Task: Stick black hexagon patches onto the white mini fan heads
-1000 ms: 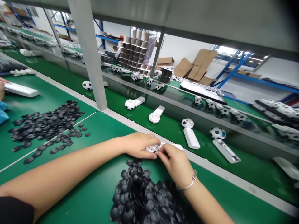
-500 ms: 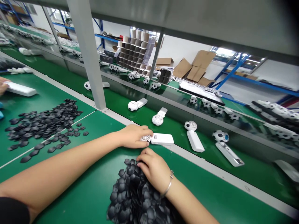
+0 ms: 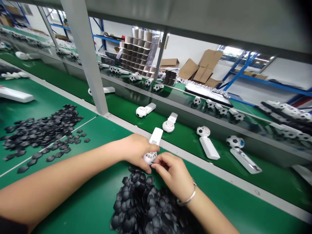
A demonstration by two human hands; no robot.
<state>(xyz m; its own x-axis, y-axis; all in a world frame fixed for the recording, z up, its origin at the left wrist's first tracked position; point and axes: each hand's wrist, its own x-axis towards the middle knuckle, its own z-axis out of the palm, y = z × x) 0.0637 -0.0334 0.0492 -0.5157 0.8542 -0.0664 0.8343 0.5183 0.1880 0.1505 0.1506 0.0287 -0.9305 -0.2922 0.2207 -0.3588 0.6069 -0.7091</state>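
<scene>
My left hand [image 3: 137, 150] is closed around the round grille head of a white handheld fan [image 3: 156, 136], whose flat handle points away from me over the table's edge strip. At the near side of that head my right hand [image 3: 174, 172] pinches a small dark piece, apparently a black pentagon piece [image 3: 153, 163], mostly covered by the fingertips. Just below both hands lies a big heap of black pentagon pieces [image 3: 136, 201] on the green table [image 3: 85, 198].
Beyond the edge strip, several white soccer-ball fans [image 3: 208, 147] lie on a green conveyor belt [image 3: 126, 117]. Another heap of black pieces [image 3: 44, 130] spreads at left, near a white handle [image 3: 17, 95]. A grey post [image 3: 84, 58] rises from the table's edge.
The fan has swung from lying sideways to pointing away from me and come slightly nearer. My right hand has lifted from the heap to the fan's head. The other person's hand at left has gone from view.
</scene>
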